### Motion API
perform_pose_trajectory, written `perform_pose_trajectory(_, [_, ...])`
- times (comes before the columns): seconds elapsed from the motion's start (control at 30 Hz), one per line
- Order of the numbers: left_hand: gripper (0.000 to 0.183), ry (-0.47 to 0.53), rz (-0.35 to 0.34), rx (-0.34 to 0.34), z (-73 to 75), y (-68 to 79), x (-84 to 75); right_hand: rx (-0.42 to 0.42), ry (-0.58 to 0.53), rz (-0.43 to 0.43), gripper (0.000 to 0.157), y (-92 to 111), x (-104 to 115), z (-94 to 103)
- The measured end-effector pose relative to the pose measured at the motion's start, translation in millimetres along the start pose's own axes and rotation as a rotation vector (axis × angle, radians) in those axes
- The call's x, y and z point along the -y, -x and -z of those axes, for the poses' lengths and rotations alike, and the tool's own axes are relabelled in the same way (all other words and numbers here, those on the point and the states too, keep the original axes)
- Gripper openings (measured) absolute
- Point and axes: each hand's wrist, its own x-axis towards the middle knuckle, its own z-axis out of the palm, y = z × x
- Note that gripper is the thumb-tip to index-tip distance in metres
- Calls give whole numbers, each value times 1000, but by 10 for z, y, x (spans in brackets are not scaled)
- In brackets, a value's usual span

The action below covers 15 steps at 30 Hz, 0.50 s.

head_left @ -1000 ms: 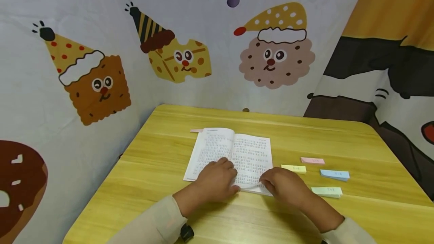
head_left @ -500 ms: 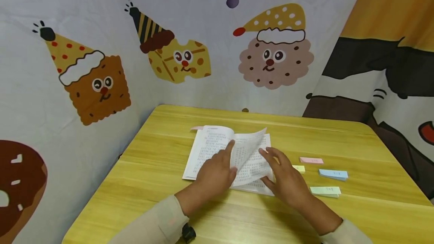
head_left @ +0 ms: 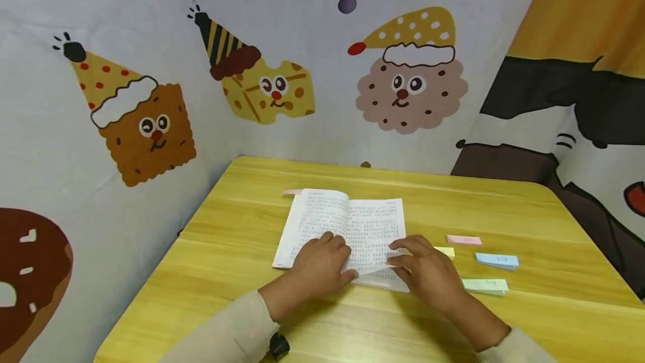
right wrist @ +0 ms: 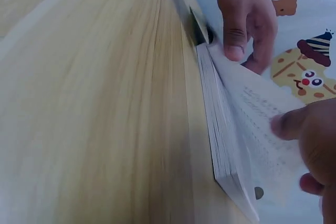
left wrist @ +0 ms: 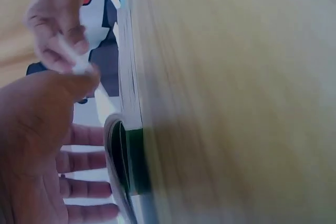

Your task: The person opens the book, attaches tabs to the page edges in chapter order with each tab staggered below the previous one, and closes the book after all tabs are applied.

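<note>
An open book (head_left: 373, 223) with printed pages lies on the table, a pink paper tab (head_left: 291, 192) sticking out past its upper left edge. My left hand (head_left: 321, 265) rests on the left page, its fingers straight in the left wrist view and its thumb near the lower end of the fold. At the lower right of the book, my right hand (head_left: 430, 270) pinches a lifted page (right wrist: 262, 119). The right wrist view shows the thumb on that page, raised above the thick stack of pages (right wrist: 218, 129).
Folded paper strips lie right of the book: pink (head_left: 464, 240), yellow (head_left: 445, 251), blue (head_left: 496, 261) and green (head_left: 485, 286). My right hand partly covers the yellow one. A cartoon-print cloth (head_left: 332, 144) hangs behind the wooden table (head_left: 242, 212).
A page standing up half a second ago has turned over to the left. My left hand has come back down onto the left page, and my right hand has another page's edge.
</note>
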Motion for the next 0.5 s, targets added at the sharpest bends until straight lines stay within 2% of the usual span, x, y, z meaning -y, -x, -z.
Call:
perform_pose_trajectory(0.1, [57, 14, 66, 13, -29, -7, -28, -94, -19, 11, 31, -45, 29, -7])
perform_pose_trajectory(0.17, [55, 12, 98, 7, -37, -17, -32, -142, -31, -15, 47, -76, 61, -9])
perform_pose_trajectory(0.23, [55, 21, 148, -47, -51, -34, -28, -142, -53, -75, 66, -89, 90, -12])
perform_pose_trajectory(0.3, [65, 28, 212, -144, -63, -45, -17, -77, -67, -140, 76, -80, 104, -17])
perform_pose_trajectory(0.33, [73, 32, 239, -202, -68, -48, -7, -20, -73, -163, 77, -73, 104, -21])
perform_pose_trajectory(0.4, [90, 24, 281, -297, -66, -51, 20, 115, -84, -175, 66, -44, 89, -32])
perform_pose_trajectory(0.47, [104, -11, 281, -318, -49, -50, 45, 238, -97, -152, 50, -10, 63, -41])
perform_pose_trajectory(0.5, [108, -45, 260, -295, -37, -51, 55, 287, -101, -138, 43, 6, 47, -46])
